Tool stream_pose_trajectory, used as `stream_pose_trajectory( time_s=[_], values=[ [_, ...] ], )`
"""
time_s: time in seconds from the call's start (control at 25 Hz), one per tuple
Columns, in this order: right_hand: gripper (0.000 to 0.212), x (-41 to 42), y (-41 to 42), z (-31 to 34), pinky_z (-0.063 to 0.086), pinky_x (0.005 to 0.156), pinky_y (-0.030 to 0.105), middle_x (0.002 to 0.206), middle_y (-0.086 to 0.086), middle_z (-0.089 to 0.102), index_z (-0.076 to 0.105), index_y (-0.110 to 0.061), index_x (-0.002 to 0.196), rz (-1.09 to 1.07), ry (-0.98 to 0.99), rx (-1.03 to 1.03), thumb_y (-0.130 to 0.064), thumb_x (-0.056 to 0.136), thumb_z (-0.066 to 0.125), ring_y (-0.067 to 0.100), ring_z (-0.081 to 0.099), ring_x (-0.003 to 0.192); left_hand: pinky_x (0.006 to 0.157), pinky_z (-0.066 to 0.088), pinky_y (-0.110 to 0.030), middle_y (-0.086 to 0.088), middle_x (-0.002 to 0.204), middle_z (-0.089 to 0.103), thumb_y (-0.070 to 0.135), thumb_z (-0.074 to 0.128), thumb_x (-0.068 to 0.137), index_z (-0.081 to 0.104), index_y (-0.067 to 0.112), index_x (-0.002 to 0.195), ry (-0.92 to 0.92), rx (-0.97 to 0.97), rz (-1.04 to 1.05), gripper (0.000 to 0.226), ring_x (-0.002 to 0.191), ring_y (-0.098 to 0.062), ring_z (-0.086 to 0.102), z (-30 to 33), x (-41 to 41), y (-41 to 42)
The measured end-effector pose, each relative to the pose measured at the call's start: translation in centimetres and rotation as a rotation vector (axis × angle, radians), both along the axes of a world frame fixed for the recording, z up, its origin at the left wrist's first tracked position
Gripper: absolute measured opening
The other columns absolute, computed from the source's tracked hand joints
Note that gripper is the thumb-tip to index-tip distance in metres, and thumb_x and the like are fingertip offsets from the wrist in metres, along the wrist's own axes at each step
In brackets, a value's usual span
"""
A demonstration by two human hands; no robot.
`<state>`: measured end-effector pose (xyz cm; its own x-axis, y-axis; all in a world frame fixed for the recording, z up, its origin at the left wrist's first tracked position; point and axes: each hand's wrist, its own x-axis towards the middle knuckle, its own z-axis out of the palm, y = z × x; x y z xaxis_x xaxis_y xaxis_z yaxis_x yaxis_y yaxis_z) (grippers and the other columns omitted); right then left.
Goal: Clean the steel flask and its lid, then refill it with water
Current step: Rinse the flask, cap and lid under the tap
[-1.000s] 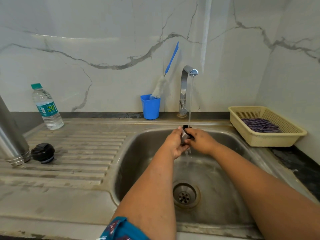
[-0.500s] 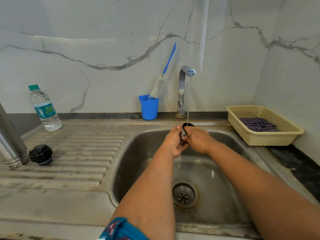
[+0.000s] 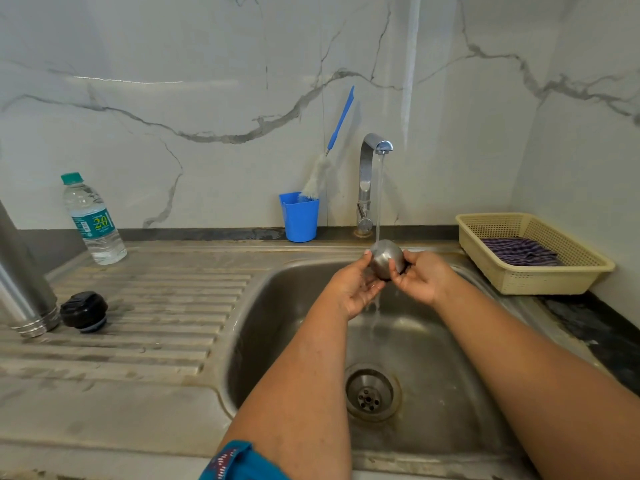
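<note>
**Steel cap held under the running tap**

At the centre of the frame, both hands hold a rounded steel cap (image 3: 387,258) under the tap's (image 3: 372,157) water stream, above the sink (image 3: 277,306). The left hand (image 3: 356,289) cups it from the left with fingers curled round it; the right hand (image 3: 420,277) pinches its right side. At the left edge, the steel flask (image 3: 24,282) stands on the worktop's drainboard, with a black stopper (image 3: 83,310) just beside it.
</note>
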<state>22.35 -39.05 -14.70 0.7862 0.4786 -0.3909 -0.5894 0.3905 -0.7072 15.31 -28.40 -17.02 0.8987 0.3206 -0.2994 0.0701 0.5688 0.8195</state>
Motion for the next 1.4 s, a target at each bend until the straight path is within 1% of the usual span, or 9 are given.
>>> stream_pose_trajectory(
  time_s=[0.16,0.24,0.36,0.6,0.76,1.0,1.08,1.2,1.4],
  values=[
    [0.035,0.2,0.1,-1.5,0.053,0.084,0.034,0.126,0.014,0.056,0.049,-0.013,0.135,0.056,-0.860,-0.887,-0.018,0.100,0.045,0.027,0.058,0.108,0.086,0.054,-0.034,-0.020,0.117,0.066,0.025,0.060,0.097,0.059,0.004,0.118,0.049,-0.008,0.043,0.029,0.109,-0.028,0.063,-0.4,-0.2,0.4],
    [0.044,-0.2,0.3,-1.7,0.037,0.103,0.033,0.141,0.011,0.047,0.043,-0.020,0.142,0.223,-1.279,-1.055,-0.015,0.099,0.047,0.026,0.046,0.126,0.084,0.055,-0.035,-0.021,0.124,0.063,0.025,0.053,0.100,0.055,0.003,0.128,0.113,-0.008,0.080,0.035,0.114,-0.030,0.062,-0.8,-0.3,0.7],
    [0.053,-1.2,0.9,-1.9,0.030,0.107,0.030,0.145,0.007,0.043,0.039,-0.020,0.146,0.367,-1.426,-1.065,-0.024,0.096,0.056,0.025,0.039,0.133,0.064,0.059,-0.034,-0.021,0.105,0.065,0.025,0.041,0.105,0.055,0.000,0.128,0.117,-0.079,0.122,0.036,0.095,-0.029,0.065,-0.9,-0.6,0.7],
    [0.052,-0.5,0.6,-1.7,0.038,0.099,0.021,0.129,0.003,0.061,0.060,-0.017,0.130,0.139,-1.283,-0.903,-0.020,0.080,0.076,0.020,0.056,0.118,0.089,0.055,-0.036,-0.016,0.101,0.062,0.040,0.060,0.095,0.060,0.005,0.116,0.052,-0.108,0.081,0.040,0.102,-0.025,0.062,-0.2,-0.6,0.3],
    [0.051,0.0,0.2,-1.6,0.039,0.100,0.022,0.129,0.004,0.061,0.059,-0.015,0.131,0.134,-1.221,-0.905,-0.019,0.082,0.075,0.019,0.058,0.117,0.083,0.057,-0.038,-0.021,0.116,0.062,0.031,0.053,0.100,0.051,0.006,0.130,0.036,-0.059,0.085,0.039,0.110,-0.033,0.063,0.2,-0.6,0.1],
    [0.026,-1.0,-0.5,0.2,0.049,0.098,0.032,0.121,0.018,0.063,0.061,-0.001,0.121,0.192,-0.745,-0.454,-0.003,0.097,0.050,0.022,0.061,0.110,0.077,0.061,-0.032,-0.019,0.124,0.060,0.028,0.066,0.093,0.049,0.009,0.132,0.024,-0.019,0.187,0.047,0.106,-0.029,0.065,0.4,-3.1,-1.0],
    [0.029,-0.7,-1.2,0.4,0.047,0.100,0.032,0.122,0.019,0.062,0.059,0.000,0.123,0.233,-0.762,-0.561,0.002,0.098,0.044,0.025,0.059,0.115,0.089,0.057,-0.038,-0.014,0.128,0.058,0.030,0.066,0.093,0.047,0.015,0.133,0.117,0.159,0.238,0.047,0.109,-0.028,0.062,-0.3,-4.0,-1.3],
    [0.034,0.7,-1.1,1.1,0.043,0.102,0.033,0.124,0.013,0.061,0.058,-0.003,0.124,0.267,-0.775,-0.615,0.008,0.096,0.043,0.023,0.056,0.119,0.101,0.047,-0.041,-0.010,0.136,0.050,0.039,0.063,0.092,0.040,0.023,0.138,0.296,0.791,0.305,0.054,0.117,-0.029,0.055,-1.4,-4.6,0.5],
    [0.049,4.3,2.6,3.8,0.039,0.094,0.028,0.125,0.006,0.056,0.054,-0.008,0.134,0.275,-0.966,-0.774,0.012,0.092,0.040,0.015,0.049,0.112,0.103,0.044,-0.043,-0.011,0.136,0.050,0.046,0.062,0.091,0.040,0.020,0.135,0.330,0.769,0.302,0.055,0.120,-0.029,0.052,-2.0,-3.5,2.3]
  ],
)
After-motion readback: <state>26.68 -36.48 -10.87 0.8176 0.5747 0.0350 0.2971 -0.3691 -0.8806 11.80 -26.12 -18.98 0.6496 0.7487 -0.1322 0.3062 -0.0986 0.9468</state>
